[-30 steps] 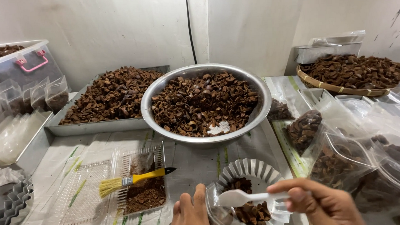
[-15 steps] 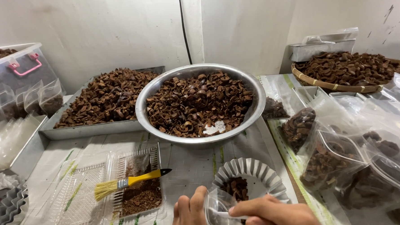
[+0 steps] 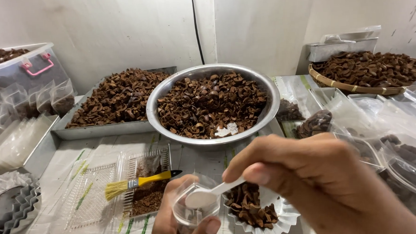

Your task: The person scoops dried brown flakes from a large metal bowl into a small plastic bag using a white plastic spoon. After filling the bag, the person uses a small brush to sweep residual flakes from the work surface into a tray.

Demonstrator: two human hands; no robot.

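A small food-packing workroom: a desk point(image 3: 205, 154) against bare white walls carries a big steel bowl point(image 3: 213, 102), a metal tray point(image 3: 116, 104) and a woven basket point(image 3: 370, 75), all heaped with brown dried husks, with filled clear bags point(image 3: 358, 124) piled at right.

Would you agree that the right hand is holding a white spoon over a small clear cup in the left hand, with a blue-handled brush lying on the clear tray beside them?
Not quite: the head view shows the brush has a yellow handle, not blue. The rest holds: the right hand holds a white spoon over the small clear cup in the left hand, beside the clear tray.
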